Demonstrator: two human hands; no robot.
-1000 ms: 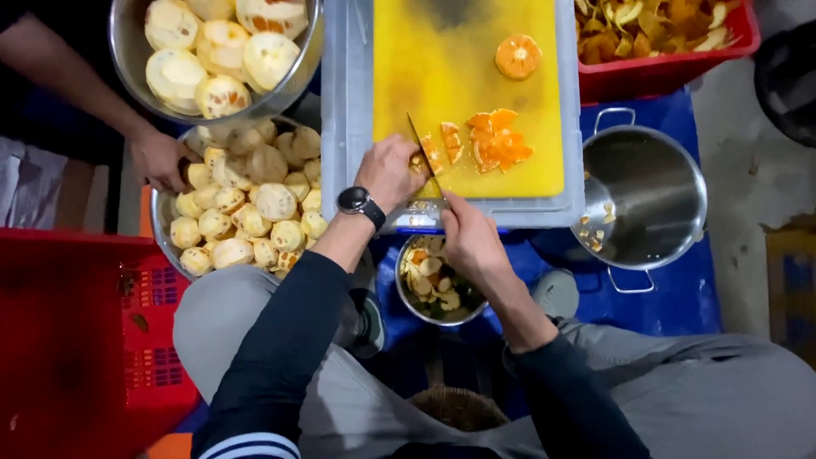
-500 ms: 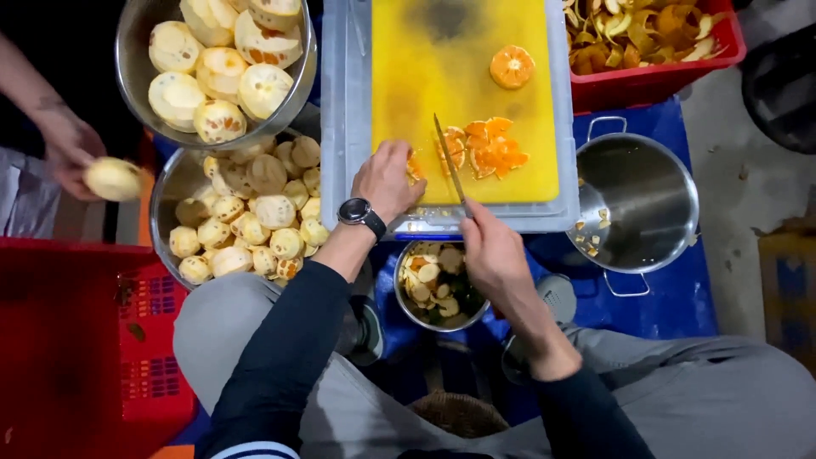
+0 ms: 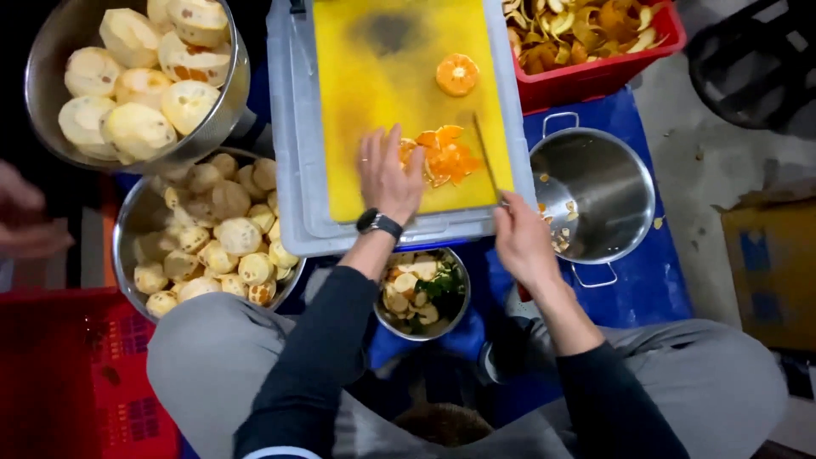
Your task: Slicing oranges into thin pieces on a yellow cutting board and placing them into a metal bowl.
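Observation:
My left hand point(image 3: 387, 174), with a black watch on the wrist, lies flat with fingers spread on the yellow cutting board point(image 3: 374, 93), beside a small heap of cut orange pieces point(image 3: 444, 155). My right hand point(image 3: 523, 238) grips a knife point(image 3: 486, 157) whose blade points up along the right of the heap. An orange half point(image 3: 457, 74) lies further up the board. The board rests on a grey plastic bin point(image 3: 289, 153).
Two steel bowls of peeled fruit point(image 3: 140, 76) point(image 3: 208, 234) stand at left. A small bowl of scraps point(image 3: 422, 293) sits between my knees, a steel pot point(image 3: 592, 191) at right, a red crate of peels point(image 3: 586, 38) behind it. Another person's hand point(image 3: 30, 225) shows at far left.
My left hand has opened flat next to the cut pieces. The right hand has shifted right with the knife. The other person's hand with a peeled fruit drew back to the left edge.

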